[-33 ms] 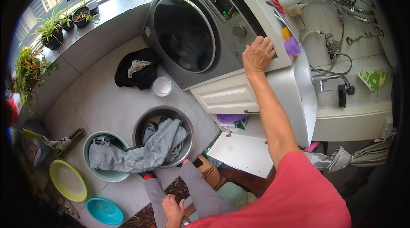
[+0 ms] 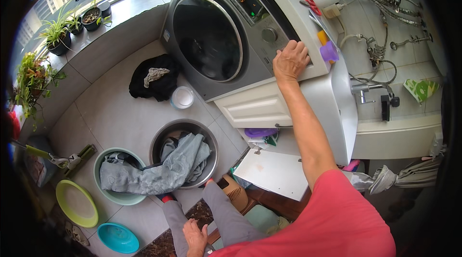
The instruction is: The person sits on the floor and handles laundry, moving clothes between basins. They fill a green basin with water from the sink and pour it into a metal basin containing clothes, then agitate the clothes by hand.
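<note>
My right hand [image 2: 291, 60] rests with curled fingers over the front edge of the white countertop [image 2: 315, 69], beside the control panel of the grey washing machine [image 2: 252, 59]. Its fingers are closed on that edge. The machine's round door [image 2: 208, 38] is closed, and its display is lit. Low in the picture, my left hand [image 2: 195, 237] lies on my thigh with its fingers stretched out, holding nothing. By my feet, grey wet-looking clothing [image 2: 168, 173] drapes from a metal basin [image 2: 215, 147] across into a pale green basin [image 2: 99, 183].
A black garment heap [image 2: 144, 86] and a small white tub [image 2: 183, 97] sit on the floor before the machine. A lime basin [image 2: 91, 204], a blue basin [image 2: 118, 237] and a mop [image 2: 72, 160] lie left. A cabinet door [image 2: 272, 173] hangs open under the sink [image 2: 332, 112].
</note>
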`<state>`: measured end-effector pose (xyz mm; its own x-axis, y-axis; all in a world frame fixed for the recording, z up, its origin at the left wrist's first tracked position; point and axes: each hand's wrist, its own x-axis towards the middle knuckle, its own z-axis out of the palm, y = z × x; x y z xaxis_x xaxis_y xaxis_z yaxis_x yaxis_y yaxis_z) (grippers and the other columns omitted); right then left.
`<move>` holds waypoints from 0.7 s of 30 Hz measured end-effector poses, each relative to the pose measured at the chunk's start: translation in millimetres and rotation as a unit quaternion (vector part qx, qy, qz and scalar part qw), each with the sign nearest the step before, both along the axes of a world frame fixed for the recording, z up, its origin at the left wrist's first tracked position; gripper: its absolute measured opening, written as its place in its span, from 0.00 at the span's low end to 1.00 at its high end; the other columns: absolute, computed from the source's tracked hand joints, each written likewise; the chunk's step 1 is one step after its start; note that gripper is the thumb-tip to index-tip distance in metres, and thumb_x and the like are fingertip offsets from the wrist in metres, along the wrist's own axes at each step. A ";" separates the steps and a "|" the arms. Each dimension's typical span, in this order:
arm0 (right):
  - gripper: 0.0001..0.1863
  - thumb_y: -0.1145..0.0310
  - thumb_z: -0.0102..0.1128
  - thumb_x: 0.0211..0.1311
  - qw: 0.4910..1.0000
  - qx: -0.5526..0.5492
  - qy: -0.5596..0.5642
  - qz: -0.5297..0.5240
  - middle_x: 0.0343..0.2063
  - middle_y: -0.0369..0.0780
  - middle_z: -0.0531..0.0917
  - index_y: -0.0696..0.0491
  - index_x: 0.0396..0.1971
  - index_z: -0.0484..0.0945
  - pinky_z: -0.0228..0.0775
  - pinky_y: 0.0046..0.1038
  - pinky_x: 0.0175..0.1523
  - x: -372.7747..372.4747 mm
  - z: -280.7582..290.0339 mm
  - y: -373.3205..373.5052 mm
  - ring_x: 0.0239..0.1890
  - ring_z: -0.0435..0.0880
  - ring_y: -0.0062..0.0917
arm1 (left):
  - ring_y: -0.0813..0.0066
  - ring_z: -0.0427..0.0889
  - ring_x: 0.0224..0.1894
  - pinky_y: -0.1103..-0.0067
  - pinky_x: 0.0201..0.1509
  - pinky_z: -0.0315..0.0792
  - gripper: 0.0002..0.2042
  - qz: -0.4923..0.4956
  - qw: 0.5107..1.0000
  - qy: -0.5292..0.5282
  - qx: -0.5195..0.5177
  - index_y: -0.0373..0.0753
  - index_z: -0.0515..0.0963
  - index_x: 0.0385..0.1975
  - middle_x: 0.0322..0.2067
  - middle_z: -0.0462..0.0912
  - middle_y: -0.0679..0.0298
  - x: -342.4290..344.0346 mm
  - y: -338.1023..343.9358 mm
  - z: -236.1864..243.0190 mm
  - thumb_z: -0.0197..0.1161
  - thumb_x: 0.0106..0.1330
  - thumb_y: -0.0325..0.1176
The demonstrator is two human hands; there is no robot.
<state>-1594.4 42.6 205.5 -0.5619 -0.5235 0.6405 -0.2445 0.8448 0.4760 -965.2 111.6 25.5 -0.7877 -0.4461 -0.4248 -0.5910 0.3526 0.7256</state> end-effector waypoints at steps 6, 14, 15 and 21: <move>0.30 0.62 0.74 0.43 0.991 -0.045 -0.097 0.075 0.47 0.48 0.70 0.58 0.44 0.69 0.65 0.43 0.52 33.3 6.2 21.8 0.49 0.71 0.42 | 0.51 0.71 0.53 0.62 0.55 0.64 0.22 -0.019 1.000 0.015 -0.009 0.32 0.72 0.44 0.49 0.73 0.51 -1.9 -11.3 3.6 0.70 0.54 0.36; 0.23 0.64 0.63 0.56 0.659 -0.108 -0.741 -0.069 0.36 0.50 0.80 0.62 0.47 0.71 0.71 0.39 0.48 301.6 -108.8 176.3 0.40 0.79 0.45 | 0.52 0.71 0.52 0.63 0.55 0.64 0.19 -0.069 0.997 -0.017 -0.002 0.31 0.72 0.44 0.49 0.73 0.52 -25.1 -12.2 15.7 0.68 0.57 0.34; 0.22 0.63 0.61 0.58 0.555 -0.139 -0.797 -0.194 0.34 0.50 0.82 0.63 0.46 0.71 0.73 0.37 0.46 340.8 -124.9 210.6 0.39 0.82 0.43 | 0.51 0.71 0.52 0.63 0.55 0.64 0.19 -0.082 0.997 -0.013 -0.005 0.31 0.72 0.44 0.49 0.73 0.52 -25.4 -13.7 14.4 0.68 0.57 0.33; 0.36 0.63 0.59 0.63 0.228 -0.521 -0.560 -0.602 0.43 0.52 0.81 0.60 0.65 0.55 0.81 0.42 0.37 464.0 -170.1 418.1 0.36 0.86 0.40 | 0.50 0.71 0.51 0.62 0.55 0.64 0.19 -0.107 0.994 -0.023 -0.022 0.31 0.72 0.44 0.49 0.73 0.51 -36.0 -21.1 16.4 0.67 0.57 0.33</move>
<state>-1130.4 460.7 35.4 -0.0125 0.5501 -0.8350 0.9887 0.1316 0.0719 -1001.2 90.6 41.9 -0.8466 -0.2896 -0.4465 -0.5314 0.5051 0.6801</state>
